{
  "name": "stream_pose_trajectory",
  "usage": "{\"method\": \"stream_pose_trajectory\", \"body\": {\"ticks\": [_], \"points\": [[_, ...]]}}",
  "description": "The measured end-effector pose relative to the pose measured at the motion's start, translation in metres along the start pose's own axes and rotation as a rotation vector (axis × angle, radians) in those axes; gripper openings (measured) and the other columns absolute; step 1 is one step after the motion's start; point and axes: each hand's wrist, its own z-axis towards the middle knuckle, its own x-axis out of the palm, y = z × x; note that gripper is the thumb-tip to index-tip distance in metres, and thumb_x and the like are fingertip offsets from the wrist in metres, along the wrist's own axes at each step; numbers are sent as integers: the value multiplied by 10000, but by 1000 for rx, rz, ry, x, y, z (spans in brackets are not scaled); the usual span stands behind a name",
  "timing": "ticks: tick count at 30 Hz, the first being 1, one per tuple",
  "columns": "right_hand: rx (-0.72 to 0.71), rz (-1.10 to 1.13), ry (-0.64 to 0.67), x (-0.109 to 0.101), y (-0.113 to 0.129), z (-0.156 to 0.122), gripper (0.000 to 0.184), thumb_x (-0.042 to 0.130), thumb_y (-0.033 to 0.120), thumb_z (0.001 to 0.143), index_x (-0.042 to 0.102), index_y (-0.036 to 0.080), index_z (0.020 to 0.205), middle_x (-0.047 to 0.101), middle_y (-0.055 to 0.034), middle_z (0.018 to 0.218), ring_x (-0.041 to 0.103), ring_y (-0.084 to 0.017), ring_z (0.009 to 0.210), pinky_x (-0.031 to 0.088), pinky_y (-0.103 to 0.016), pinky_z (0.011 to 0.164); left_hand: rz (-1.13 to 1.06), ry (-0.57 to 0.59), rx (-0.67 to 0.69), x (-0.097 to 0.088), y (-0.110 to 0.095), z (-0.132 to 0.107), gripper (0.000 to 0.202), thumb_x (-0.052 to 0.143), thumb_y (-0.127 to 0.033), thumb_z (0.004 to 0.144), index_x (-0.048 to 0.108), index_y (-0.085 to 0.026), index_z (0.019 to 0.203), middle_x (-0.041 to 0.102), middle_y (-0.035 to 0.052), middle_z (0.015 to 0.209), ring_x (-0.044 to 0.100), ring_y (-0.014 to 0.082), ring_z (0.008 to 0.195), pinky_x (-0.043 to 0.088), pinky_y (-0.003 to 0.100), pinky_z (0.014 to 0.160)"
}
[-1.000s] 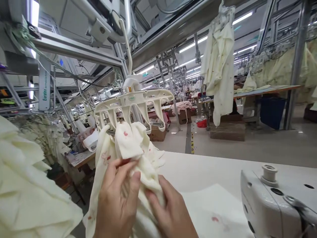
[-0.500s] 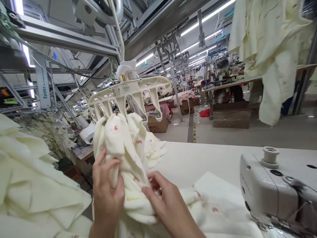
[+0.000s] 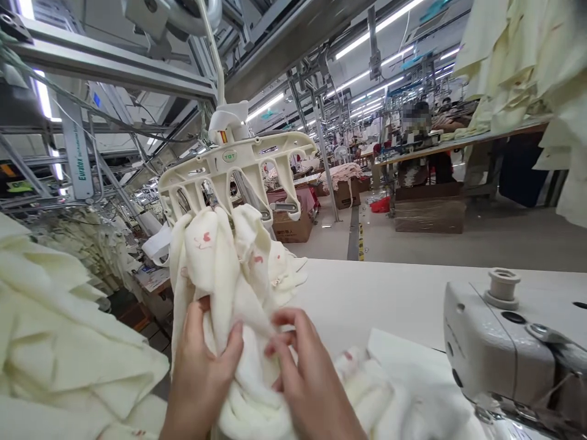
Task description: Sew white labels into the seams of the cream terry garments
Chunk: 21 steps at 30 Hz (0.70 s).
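Cream fabric pieces [image 3: 220, 256] with small reddish prints hang bunched from a pale plastic multi-clip hanger [image 3: 229, 157]. My left hand [image 3: 202, 360] grips a fold of this cloth, the thumb in front and the fingertips tucked into the fabric. At the right side of the same cloth is my right hand [image 3: 302, 366], its fingers bent but apart, the fingertips at the cloth's edge and slightly blurred. Below and to the right, more cream fabric [image 3: 389, 391] lies heaped on the white tabletop [image 3: 348, 293].
A white sewing machine [image 3: 490, 348] stands at the right, with a spool-shaped knob on top. Stacked cream cloth [image 3: 68, 330] fills the left side. Metal rails [image 3: 110, 67] run overhead. Cartons [image 3: 428, 208] and other worktables stand beyond the table.
My left hand has moved lower and rightward along the hanging cloth. My right hand's fingers have loosened from a pinch. The fabric heap on the table has shifted, and the view has turned slightly.
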Motion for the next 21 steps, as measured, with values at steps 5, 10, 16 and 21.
{"method": "stream_pose_trajectory", "body": {"ticks": [5, 10, 16, 21], "points": [[52, -30, 59, -25, -6, 45, 183, 551, 376, 703, 542, 199, 657, 503, -27, 739, 494, -186, 714, 418, -300, 680, 22, -133, 206, 5, 4, -12, 509, 489, -265, 847, 436, -212, 1350, 326, 79, 1478, 340, 249, 1355, 332, 361, 1098], [100, 115, 50, -47, -12, 50, 340, 379, 501, 862, 519, 197, 805, 546, -26, 763, 529, -168, 711, 461, -280, 652, 267, -4, 426, -7, 6, -6, 353, 383, -132, 858, 680, -229, 1021, 90, -61, 1562, 140, 224, 1430, 158, 352, 1170], [-240, -50, 18, -33, -5, 13, 249, 406, 372, 936, 558, 199, 840, 577, -36, 799, 571, -171, 771, 490, -266, 697, 163, 193, 353, 3, -18, 9, 345, 459, -411, 897, 636, -207, 1111, 283, 85, 1496, 150, 324, 1416, 206, 524, 1134], [-745, -845, -298, 6, -17, -32, 400, 382, 52, 888, 507, 123, 1261, 554, -156, 1247, 549, -287, 1129, 525, -371, 825, -339, 150, -26, 14, -17, 7, 380, 547, -443, 827, 649, -193, 1094, 593, 96, 1196, 488, 276, 1226, 433, 377, 1009]]}}
